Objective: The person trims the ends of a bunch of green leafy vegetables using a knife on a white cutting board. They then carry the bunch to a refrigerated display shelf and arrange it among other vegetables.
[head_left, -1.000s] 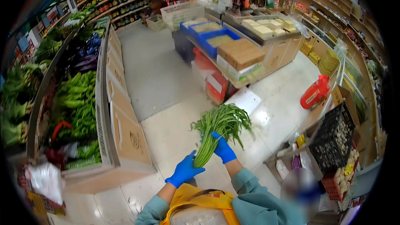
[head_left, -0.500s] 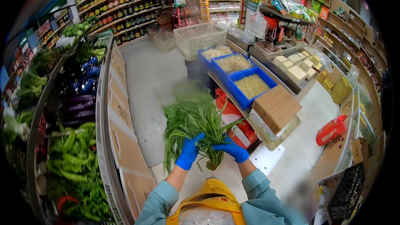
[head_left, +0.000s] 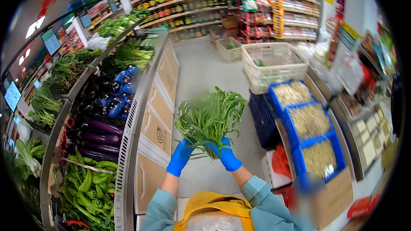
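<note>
Fingers of both blue-gloved hands closed on bunch of leafy greens [head_left: 209,117] at its stem end, left hand [head_left: 180,157] on one side, right hand [head_left: 225,154] on the other. Bunch held upright over grey floor [head_left: 201,72] of shop aisle, leaves fanned upward. Just left, cardboard-fronted produce stand [head_left: 156,115] with purple aubergines [head_left: 96,130] and green peppers [head_left: 85,182]. Right of the hands, three blue crates [head_left: 327,134] of pale sprouts in a row, white plastic basket [head_left: 274,62] beyond them. Bottle shelves [head_left: 180,0] along the far wall.
</note>
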Available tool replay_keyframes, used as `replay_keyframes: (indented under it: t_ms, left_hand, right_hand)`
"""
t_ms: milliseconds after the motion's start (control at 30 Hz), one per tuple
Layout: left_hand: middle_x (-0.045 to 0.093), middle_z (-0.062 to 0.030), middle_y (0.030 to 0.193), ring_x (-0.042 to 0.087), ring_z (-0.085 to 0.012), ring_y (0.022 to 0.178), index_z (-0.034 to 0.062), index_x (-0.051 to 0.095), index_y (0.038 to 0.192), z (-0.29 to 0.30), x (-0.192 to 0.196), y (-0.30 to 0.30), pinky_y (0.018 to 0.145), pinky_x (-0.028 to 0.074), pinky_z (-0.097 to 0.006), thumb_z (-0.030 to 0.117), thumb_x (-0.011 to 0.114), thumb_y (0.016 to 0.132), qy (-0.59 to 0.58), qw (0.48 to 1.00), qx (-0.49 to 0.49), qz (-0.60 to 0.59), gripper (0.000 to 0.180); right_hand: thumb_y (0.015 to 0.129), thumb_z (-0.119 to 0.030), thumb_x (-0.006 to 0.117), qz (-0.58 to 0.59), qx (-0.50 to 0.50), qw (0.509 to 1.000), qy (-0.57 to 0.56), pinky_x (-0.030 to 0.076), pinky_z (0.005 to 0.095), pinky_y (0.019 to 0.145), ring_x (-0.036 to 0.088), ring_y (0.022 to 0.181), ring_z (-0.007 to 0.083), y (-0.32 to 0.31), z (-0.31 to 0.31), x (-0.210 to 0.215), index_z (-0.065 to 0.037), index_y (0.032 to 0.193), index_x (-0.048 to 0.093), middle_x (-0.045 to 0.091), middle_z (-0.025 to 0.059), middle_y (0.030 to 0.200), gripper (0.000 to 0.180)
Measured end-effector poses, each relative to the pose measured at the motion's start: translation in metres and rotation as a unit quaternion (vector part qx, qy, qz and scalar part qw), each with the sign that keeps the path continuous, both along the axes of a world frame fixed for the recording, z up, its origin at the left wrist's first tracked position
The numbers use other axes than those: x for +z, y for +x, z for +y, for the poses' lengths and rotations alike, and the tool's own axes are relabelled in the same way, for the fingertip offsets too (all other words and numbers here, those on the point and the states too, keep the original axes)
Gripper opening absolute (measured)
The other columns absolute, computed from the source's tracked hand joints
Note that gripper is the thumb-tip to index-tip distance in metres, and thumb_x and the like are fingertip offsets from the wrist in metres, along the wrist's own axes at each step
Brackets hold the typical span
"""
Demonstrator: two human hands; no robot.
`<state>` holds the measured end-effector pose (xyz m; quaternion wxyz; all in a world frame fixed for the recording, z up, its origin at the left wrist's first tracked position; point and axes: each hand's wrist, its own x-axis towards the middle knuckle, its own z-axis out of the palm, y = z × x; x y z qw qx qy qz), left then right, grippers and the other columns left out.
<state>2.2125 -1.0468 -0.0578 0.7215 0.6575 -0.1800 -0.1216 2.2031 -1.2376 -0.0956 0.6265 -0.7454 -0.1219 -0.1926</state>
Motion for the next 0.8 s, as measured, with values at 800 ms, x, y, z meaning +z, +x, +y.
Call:
replay_keyframes:
  t_ms: [800]
  left_hand:
    - [0.059, -0.0099, 0.113, 0.056, -0.0199, 0.103, 0.0009, 0.049, 0.121, 0.031, -0.071, 0.544, 0.088, 0.046, -0.033, 0.008, 0.07, 0.071, -0.029, 0.977, 0.133, 0.167, 0.055]
  right_hand:
    - [0.084, -0.013, 0.062, 0.244, 0.252, 0.821, 0.45, 0.045, 0.0354, 0.089, 0.055, 0.102, 0.0208, 0.634, 0.05, 0.02, -0.005, 0.119, 0.051, 0.056, 0.007, 0.114, 0.038]
